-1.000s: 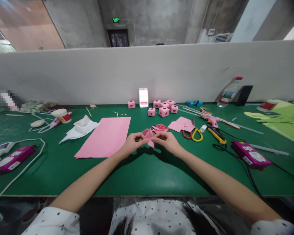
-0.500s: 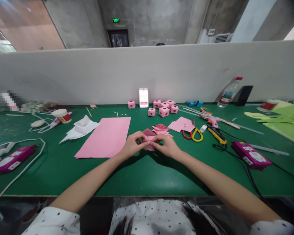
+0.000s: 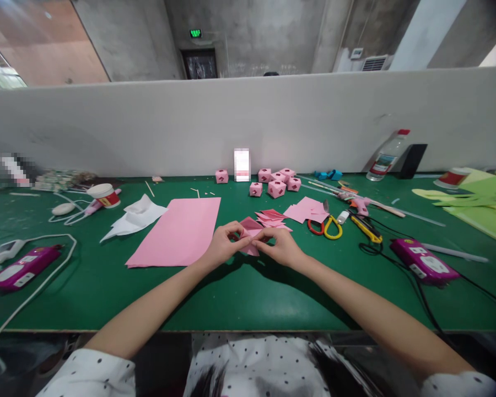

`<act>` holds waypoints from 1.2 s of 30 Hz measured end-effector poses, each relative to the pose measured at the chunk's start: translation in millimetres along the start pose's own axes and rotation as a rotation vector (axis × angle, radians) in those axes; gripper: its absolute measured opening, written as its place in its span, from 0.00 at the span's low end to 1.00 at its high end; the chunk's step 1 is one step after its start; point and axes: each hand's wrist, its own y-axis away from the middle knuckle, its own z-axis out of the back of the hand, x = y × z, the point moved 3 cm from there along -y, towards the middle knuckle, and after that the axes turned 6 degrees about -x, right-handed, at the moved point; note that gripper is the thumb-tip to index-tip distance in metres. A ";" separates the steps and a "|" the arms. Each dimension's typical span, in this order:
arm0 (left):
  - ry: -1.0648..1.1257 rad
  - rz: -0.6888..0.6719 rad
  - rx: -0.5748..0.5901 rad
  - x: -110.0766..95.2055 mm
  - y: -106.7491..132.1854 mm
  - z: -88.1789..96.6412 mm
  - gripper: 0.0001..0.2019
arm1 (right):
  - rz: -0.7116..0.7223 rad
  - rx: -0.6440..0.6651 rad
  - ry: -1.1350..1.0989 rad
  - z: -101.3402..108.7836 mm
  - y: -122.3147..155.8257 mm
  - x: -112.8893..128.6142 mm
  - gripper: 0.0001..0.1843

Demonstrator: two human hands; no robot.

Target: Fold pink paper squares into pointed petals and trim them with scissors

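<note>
Both my hands meet over the green table point(image 3: 240, 298) on a small folded pink paper piece point(image 3: 250, 231). My left hand point(image 3: 223, 245) pinches its left side with closed fingers. My right hand point(image 3: 281, 245) pinches its right side, fingertips nearly touching the left ones. Just behind lie a few more folded pink pieces point(image 3: 273, 218) and flat pink squares point(image 3: 306, 209). A large pink sheet point(image 3: 179, 231) lies flat to the left of my hands. Several finished pink paper cubes point(image 3: 276, 184) stand near the back wall.
Red-and-yellow scissors point(image 3: 326, 227), a yellow utility knife point(image 3: 367, 229) and a pink glue gun point(image 3: 355, 205) lie to the right. Purple power strips point(image 3: 424, 262) point(image 3: 22, 267) with cables sit on both sides. White paper point(image 3: 136, 216), a glue jar point(image 3: 104, 194), a bottle point(image 3: 385, 157) and green sheets point(image 3: 475, 204) are also on the table.
My hands have drawn closer together and lowered slightly, folding the pink piece tighter between the fingertips. Nothing else on the table has moved.
</note>
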 end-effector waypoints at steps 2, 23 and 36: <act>0.015 0.011 -0.010 -0.8 0.3 -0.3 0.12 | -0.014 -0.003 -0.001 0.8 -0.1 1.2 0.09; 0.112 0.052 -0.056 0.9 -1.9 2.8 0.10 | -0.058 -0.055 -0.103 5.0 -0.2 3.1 0.15; 0.008 0.062 -0.055 3.7 0.9 -5.8 0.10 | 0.045 -0.127 -0.076 6.8 -1.1 10.3 0.12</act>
